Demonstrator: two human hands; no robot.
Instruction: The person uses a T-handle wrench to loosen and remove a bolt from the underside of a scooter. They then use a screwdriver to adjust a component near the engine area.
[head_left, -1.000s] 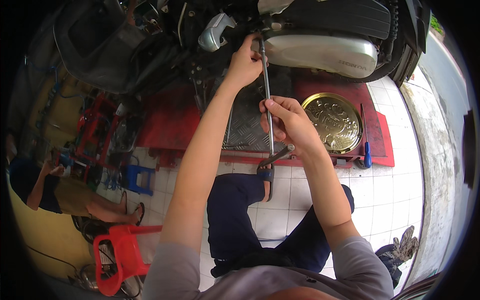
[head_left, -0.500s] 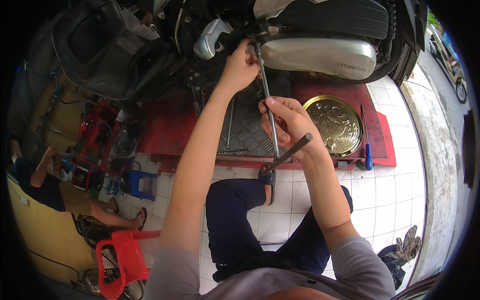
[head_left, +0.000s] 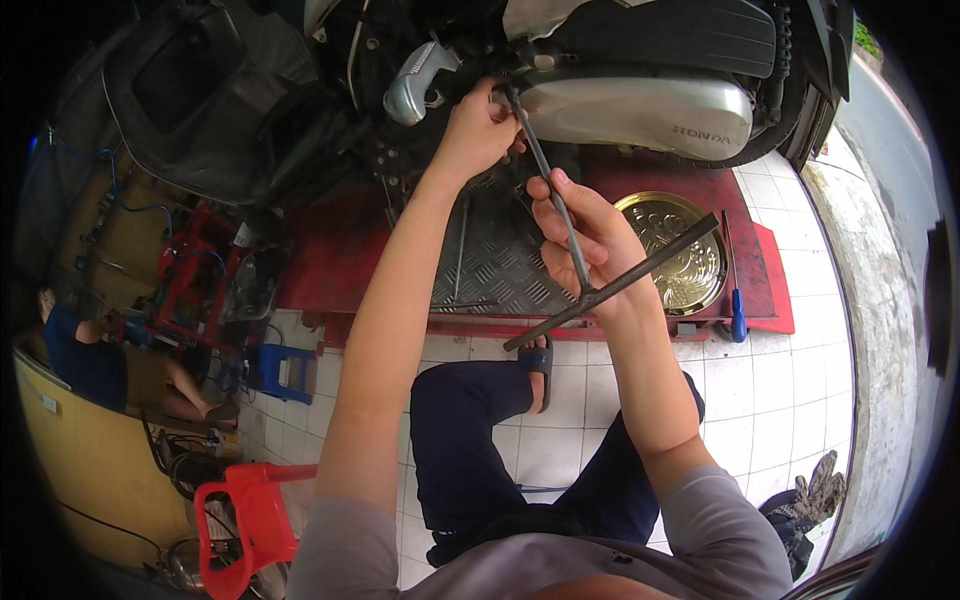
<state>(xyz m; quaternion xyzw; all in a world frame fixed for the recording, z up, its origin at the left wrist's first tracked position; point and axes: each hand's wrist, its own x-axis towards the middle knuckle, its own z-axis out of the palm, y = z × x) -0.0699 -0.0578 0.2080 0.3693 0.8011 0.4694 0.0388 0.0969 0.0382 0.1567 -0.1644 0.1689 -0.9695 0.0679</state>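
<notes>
A long T-handle wrench (head_left: 552, 185) slants from the motorbike's underside toward me, its crossbar (head_left: 650, 267) at the near end. My right hand (head_left: 590, 225) is closed round the shaft, a little short of the crossbar. My left hand (head_left: 478, 135) is closed, fingers curled at the far end of the shaft beside the silver engine cover (head_left: 640, 115). The wrench's tip and what it meets are hidden by those fingers and dark parts. To the left of my left hand is a silver curved part (head_left: 412, 88) on the motorbike.
A second T-handle tool (head_left: 460, 255) lies on the patterned metal plate (head_left: 500, 275) of the red platform (head_left: 330, 265). Right of it are a gold round tray (head_left: 685, 290) and a blue-handled screwdriver (head_left: 738, 310). A red chair (head_left: 225, 570), blue stool (head_left: 285, 372) and another person (head_left: 95, 350) are at left.
The wrench has turned, so its crossbar now spreads wide across my right wrist. My right hand has shifted slightly right. The other person has moved, and a scooter outside has left view.
</notes>
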